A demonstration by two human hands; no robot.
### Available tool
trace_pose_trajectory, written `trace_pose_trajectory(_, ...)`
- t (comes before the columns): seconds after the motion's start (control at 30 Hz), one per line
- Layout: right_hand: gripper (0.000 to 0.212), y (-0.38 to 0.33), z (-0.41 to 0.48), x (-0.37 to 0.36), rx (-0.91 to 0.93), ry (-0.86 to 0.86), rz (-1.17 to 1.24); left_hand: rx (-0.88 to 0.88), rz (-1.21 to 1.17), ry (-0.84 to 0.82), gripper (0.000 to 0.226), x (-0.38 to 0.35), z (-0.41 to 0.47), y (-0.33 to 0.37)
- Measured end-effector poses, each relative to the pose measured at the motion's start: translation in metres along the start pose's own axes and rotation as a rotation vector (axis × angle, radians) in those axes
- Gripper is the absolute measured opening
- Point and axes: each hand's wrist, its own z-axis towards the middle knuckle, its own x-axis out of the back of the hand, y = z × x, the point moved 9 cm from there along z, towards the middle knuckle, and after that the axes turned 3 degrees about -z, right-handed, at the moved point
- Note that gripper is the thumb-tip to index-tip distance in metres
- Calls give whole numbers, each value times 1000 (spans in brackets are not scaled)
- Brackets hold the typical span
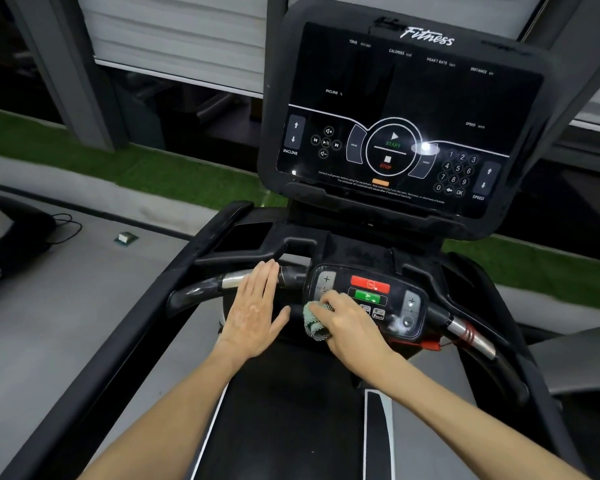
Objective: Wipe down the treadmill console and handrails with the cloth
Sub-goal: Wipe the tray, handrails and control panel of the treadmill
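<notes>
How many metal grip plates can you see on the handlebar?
2. One grip plate sits left of the button panel, partly under the left hand; the other sits right of it, uncovered. None seems hidden.

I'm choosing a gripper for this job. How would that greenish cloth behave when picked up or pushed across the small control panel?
Probably floppy: the cloth bunches in folds under the right hand, keeping no shape. Likely light, since that hand alone holds it. Its textured weave would probably drag rather than slide on the glossy control panel.
</notes>
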Motion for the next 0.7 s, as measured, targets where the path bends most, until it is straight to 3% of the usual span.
trace_pose_trajectory(0.3,44,30,54,37,-169,110,-25,2,4,-21,77,-3,0,-2)
trace_pose_trajectory(0.53,50,-13,9,3,44,15,-32,-10,8,-8,77,-1,0,-1)
trace_pose_trajectory(0.7,43,-5,24,8,10,9,-23,-8,3,-21,76,-3,0,-2)
